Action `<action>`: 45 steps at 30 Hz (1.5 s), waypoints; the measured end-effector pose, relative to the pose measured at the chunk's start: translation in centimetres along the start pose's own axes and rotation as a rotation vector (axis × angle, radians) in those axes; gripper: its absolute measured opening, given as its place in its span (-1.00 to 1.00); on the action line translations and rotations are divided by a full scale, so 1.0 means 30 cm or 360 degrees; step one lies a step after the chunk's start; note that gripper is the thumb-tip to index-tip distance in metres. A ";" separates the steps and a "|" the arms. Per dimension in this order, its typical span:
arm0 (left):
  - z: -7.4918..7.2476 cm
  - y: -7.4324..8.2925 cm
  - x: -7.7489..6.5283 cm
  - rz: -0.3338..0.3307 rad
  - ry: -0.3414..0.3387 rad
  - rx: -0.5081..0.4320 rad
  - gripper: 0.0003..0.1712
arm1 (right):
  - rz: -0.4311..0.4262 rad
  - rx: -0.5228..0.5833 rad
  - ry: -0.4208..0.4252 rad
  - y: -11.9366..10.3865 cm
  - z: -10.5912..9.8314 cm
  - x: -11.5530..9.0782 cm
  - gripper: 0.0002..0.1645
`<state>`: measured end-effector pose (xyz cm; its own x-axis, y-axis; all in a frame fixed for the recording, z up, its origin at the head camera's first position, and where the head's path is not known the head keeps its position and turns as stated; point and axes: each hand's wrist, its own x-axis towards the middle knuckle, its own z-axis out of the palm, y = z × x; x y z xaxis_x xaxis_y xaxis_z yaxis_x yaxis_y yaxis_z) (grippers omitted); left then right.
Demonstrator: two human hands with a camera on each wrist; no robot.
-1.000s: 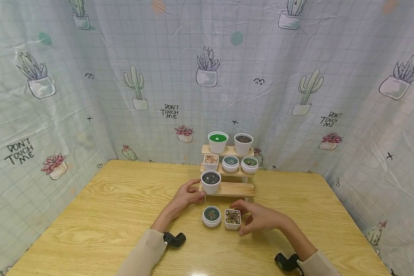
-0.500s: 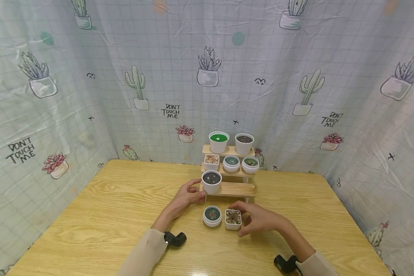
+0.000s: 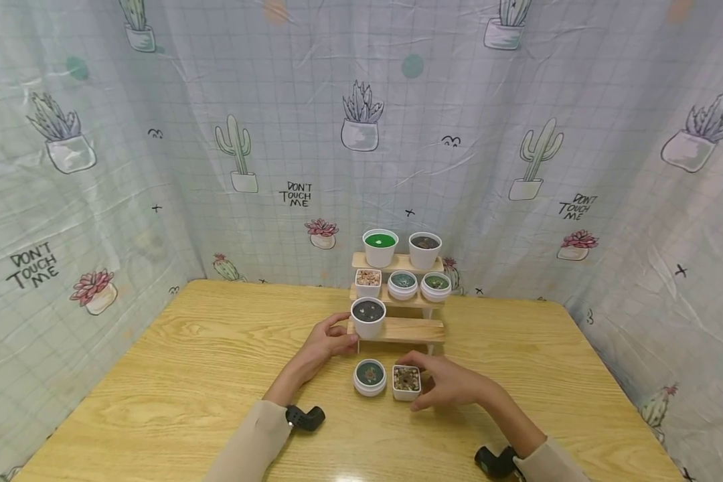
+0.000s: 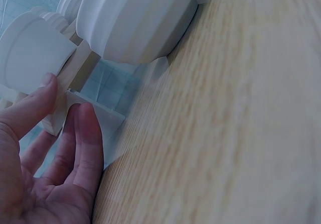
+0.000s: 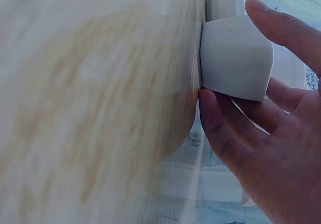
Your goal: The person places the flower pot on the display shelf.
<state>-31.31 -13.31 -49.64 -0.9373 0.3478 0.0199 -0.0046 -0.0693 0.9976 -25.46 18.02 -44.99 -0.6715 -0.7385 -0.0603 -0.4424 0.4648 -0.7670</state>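
Note:
A three-tier wooden stand [image 3: 410, 330] holds several white pots. My left hand [image 3: 328, 340] grips the left end of its bottom shelf, thumb above and fingers below, beside a round pot of dark soil [image 3: 368, 317]. In the left wrist view the fingers [image 4: 88, 133] lie against the stand's side panel, near that pot [image 4: 30, 53]. On the table in front, my right hand [image 3: 442, 383] curls round a small square pot of pebbles [image 3: 406, 379]. The right wrist view shows the thumb and fingers [image 5: 220, 128] touching the square pot [image 5: 235, 58].
A low round pot [image 3: 370, 376] sits on the wooden table [image 3: 187, 375] just left of the square one. Higher shelves carry a green-topped pot [image 3: 380, 248], a dark-topped pot [image 3: 425, 250] and three small pots. A cactus-print curtain [image 3: 156, 167] closes in the back and sides.
My right hand's fingers have closed in from a loose spread until they touch the square pot. The left hand and all pots have stayed put.

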 end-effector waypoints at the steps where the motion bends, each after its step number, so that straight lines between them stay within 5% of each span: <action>1: 0.000 -0.001 0.000 -0.0003 -0.0001 0.0000 -0.19 | 0.0006 -0.0001 -0.0002 -0.001 0.002 0.001 -0.15; 45: 0.001 0.005 -0.006 0.0009 -0.0012 -0.0013 -0.19 | 0.0030 -0.0027 0.0117 -0.007 0.032 0.021 -0.31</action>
<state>-31.12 -13.36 -49.48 -0.9347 0.3546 0.0259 -0.0024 -0.0789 0.9969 -25.23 16.99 -45.49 -0.7212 -0.6922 -0.0269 -0.4389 0.4867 -0.7554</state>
